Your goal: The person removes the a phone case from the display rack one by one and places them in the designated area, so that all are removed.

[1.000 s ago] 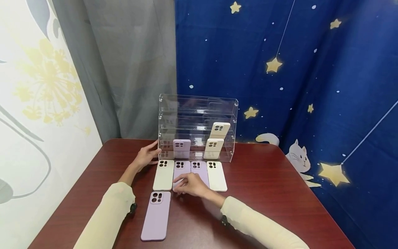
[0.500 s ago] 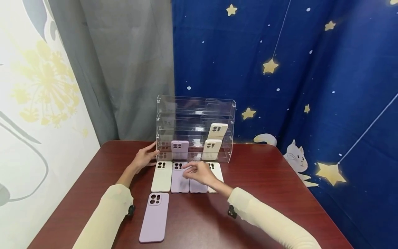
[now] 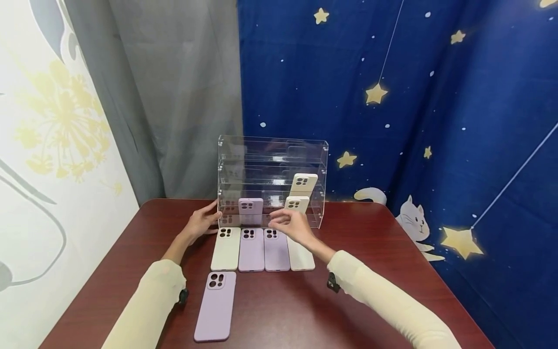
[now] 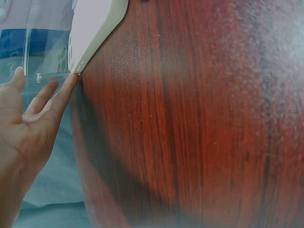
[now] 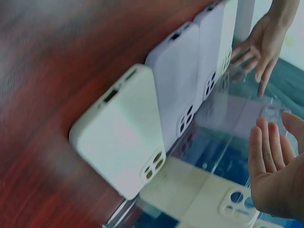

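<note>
A clear acrylic tiered rack [image 3: 272,150] stands on the table. My left hand [image 3: 200,223] touches its left side; in the left wrist view the fingers are extended against the rack's edge, close to a white case's corner. In front of the rack's lower tier hovers my right hand [image 3: 294,227], holding nothing, its fingers loosely bent. Inside the rack lean a purple phone case [image 3: 250,207] and two cream ones, one lower [image 3: 298,201] and one above [image 3: 305,182]. Flat before it lie a white case [image 3: 225,252], two purple cases [image 3: 252,254] and another white case [image 3: 302,259], partly covered by my right hand.
Nearer the front of the table [image 3: 279,315] lies a larger-looking purple phone case [image 3: 215,308]. Behind the table hang a grey curtain [image 3: 187,97] and a blue starry curtain [image 3: 301,82]. A white patterned panel [image 3: 52,194] is on the left.
My right hand has moved up and away from over the purple cases in the row, to the front of the rack. The left hand stays at the rack's side.
</note>
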Demonstrator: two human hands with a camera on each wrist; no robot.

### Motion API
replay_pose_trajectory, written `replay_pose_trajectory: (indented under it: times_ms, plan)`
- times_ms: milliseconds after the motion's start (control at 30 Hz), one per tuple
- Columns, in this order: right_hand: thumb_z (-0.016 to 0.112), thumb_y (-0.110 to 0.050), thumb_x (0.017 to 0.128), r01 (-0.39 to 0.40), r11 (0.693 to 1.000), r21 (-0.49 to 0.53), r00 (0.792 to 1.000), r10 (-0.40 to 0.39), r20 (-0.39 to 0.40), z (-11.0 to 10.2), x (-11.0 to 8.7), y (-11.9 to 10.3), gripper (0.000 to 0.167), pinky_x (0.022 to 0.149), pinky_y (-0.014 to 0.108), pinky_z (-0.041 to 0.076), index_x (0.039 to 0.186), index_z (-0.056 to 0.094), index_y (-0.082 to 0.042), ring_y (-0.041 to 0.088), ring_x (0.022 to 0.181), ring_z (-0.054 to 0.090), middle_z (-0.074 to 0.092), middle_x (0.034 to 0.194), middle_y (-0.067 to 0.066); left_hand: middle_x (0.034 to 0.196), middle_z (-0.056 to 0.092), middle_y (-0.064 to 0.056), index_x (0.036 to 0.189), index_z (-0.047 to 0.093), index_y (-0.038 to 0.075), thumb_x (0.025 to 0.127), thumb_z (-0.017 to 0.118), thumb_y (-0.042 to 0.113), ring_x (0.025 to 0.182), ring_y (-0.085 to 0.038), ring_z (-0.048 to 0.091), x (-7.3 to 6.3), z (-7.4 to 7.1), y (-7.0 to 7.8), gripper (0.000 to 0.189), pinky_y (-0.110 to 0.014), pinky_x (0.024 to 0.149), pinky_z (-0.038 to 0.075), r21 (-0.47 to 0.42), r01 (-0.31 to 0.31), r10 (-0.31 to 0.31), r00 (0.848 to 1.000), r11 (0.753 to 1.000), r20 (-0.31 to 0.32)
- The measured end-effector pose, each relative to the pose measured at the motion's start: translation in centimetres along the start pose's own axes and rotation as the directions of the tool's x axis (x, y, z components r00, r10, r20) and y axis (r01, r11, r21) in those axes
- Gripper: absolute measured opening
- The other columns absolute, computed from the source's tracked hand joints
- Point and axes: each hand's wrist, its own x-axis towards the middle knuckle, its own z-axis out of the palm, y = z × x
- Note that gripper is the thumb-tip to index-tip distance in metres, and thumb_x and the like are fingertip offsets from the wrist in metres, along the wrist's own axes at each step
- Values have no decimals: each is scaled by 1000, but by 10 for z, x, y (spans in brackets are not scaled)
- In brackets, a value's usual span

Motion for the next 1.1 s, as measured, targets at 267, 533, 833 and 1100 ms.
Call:
replay_pose_trajectory:
  times_ms: [267, 533, 833, 1100]
  plan:
    - [85, -13, 89, 0, 999, -55, 997, -4, -72, -22, 6, 0, 30, 72, 27, 64, 117, 78, -4, 21, 86, 79, 80, 96, 7, 144, 55, -31, 166, 28, 25, 109, 58, 21, 128, -44, 60, 0, 0, -3, 65, -50, 91, 61, -33, 7, -7, 1000, 999, 21]
    - [86, -17, 89, -9, 998, -59, 991, 1, -132, -42, 21, 4, 30, 73, 27, 64, 116, 79, -7, 19, 87, 79, 80, 97, 5, 145, 56, -29, 166, 28, 28, 109, 58, 22, 129, -42, 61, -2, 0, 1, 64, -48, 90, 62, -6, 6, -6, 1000, 1000, 8]
    - [84, -13, 90, -21, 999, -41, 984, 14, -179, -57, 27, 7, 32, 72, 30, 64, 118, 77, -2, 24, 86, 79, 80, 95, 10, 148, 53, -28, 166, 28, 29, 109, 59, 25, 129, -42, 60, -1, -1, 2, 65, -48, 90, 62, 2, 10, -10, 1000, 1000, 0]
    - [83, -15, 90, -11, 997, -70, 977, -4, -211, -69, 32, 7, 33, 74, 30, 64, 119, 77, -2, 22, 88, 78, 80, 96, 8, 148, 53, -28, 165, 29, 31, 108, 60, 26, 130, -42, 60, 0, -1, -1, 65, -48, 91, 62, -28, 8, -8, 1000, 1000, 15]
